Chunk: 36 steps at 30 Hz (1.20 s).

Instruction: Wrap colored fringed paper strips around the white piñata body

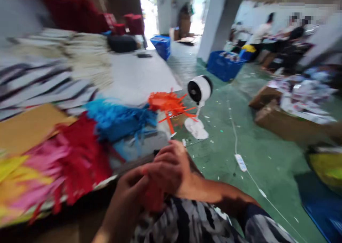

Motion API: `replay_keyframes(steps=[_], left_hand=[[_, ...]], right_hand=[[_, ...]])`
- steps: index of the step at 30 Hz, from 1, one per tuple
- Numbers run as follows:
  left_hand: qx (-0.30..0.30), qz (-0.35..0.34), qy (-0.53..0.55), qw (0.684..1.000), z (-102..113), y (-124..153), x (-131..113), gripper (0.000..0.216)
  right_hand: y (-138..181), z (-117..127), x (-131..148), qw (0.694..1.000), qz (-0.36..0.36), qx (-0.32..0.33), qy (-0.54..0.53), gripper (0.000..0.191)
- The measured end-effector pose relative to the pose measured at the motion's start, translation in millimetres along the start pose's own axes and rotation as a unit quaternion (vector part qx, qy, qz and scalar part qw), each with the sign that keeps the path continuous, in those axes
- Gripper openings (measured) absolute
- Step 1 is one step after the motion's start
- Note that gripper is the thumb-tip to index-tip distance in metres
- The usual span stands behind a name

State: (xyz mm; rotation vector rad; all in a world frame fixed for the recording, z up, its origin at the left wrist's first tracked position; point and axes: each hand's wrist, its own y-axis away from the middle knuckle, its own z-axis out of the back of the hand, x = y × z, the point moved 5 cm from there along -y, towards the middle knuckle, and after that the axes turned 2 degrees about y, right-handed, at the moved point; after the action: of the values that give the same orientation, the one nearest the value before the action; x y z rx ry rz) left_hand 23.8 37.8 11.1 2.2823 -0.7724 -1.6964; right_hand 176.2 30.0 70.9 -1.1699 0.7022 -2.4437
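Note:
My left hand and my right hand meet close together above my lap, at the table's near edge. Fingers of both are curled and overlapping. A reddish-orange patch shows beneath the fingers, too blurred to tell whether it is cloth or skin. Just beyond my hands, orange strips lie in a pile at the table corner, some hanging over the edge. To their left sit a blue heap of strips and a red heap, with pink strips and yellow strips nearer me.
A white fan stands right of the table. A cable with a power strip crosses the green floor. Blue crates, an open cardboard box and stacked fabric are around. People sit working at the back right.

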Motion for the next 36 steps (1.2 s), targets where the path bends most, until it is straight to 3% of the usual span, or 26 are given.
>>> replay_keyframes(steps=[3,6,9,12,16,20,28,31,33,34,36], left_hand=[[0.037,-0.093,0.017,0.995,-1,1,-24,0.032],[0.054,-0.144,0.072,0.985,-16,-14,-43,0.026],[0.077,-0.171,0.090,0.978,-27,-22,-56,0.026],[0.101,-0.184,0.098,0.973,-30,-22,-62,0.026],[0.087,-0.228,0.081,0.966,-24,-21,-69,0.027],[0.067,-0.264,0.036,0.961,-22,-19,-76,0.033],[0.035,-0.294,0.101,0.950,-11,-21,-104,0.030],[0.020,-0.265,0.109,0.958,4,-29,-108,0.032],[0.014,-0.252,0.120,0.960,17,-33,-105,0.032],[0.007,-0.250,0.123,0.960,23,-34,-102,0.032],[-0.012,-0.249,0.128,0.960,36,-35,-94,0.030]], right_hand=[[-15,9,-2,0.992,-0.027,-0.038,-0.115,0.012],[-31,11,-12,0.975,-0.116,-0.010,-0.188,0.008],[-42,16,-16,0.972,-0.138,0.008,-0.190,0.007],[-48,22,-16,0.977,-0.119,0.025,-0.176,0.009],[-56,25,-7,0.983,-0.086,0.056,-0.152,0.011],[-65,26,7,0.993,-0.037,0.025,-0.110,0.008],[-99,14,25,0.989,0.041,-0.022,-0.140,0.008],[-142,-6,-2,0.996,0.023,0.013,-0.080,0.017],[-181,-27,-36,0.996,-0.019,0.050,0.067,0.030],[-200,-41,-56,0.980,-0.054,0.095,0.166,0.035],[-236,-66,-90,0.961,-0.085,0.138,0.223,0.030]])
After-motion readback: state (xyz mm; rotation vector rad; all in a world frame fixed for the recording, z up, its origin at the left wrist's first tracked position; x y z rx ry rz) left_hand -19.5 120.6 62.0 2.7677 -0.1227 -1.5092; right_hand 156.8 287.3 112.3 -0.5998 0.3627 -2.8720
